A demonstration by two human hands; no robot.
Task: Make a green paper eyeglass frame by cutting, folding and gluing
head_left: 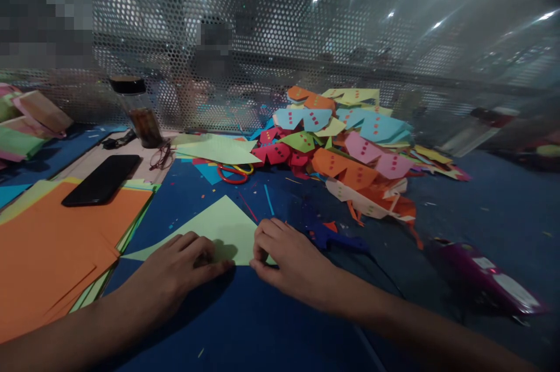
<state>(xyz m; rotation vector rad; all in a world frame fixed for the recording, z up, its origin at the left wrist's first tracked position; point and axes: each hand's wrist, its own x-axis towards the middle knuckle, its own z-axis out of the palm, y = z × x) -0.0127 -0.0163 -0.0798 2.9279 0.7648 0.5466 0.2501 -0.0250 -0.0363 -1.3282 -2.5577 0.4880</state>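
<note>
The pale green paper [227, 226] lies toward seven o'clock from the view's centre, its straight edge facing the person. The left hand [186, 261] rests on it, fingers half curled; the right hand [284, 255] covers its four-o'clock corner, fingers bent more tightly. I can't tell whether either pinches it. If that edge is being creased, firm, even pressure outward from the middle should serve best (the blue tool [328, 237] at three o'clock wants avoiding).
</note>
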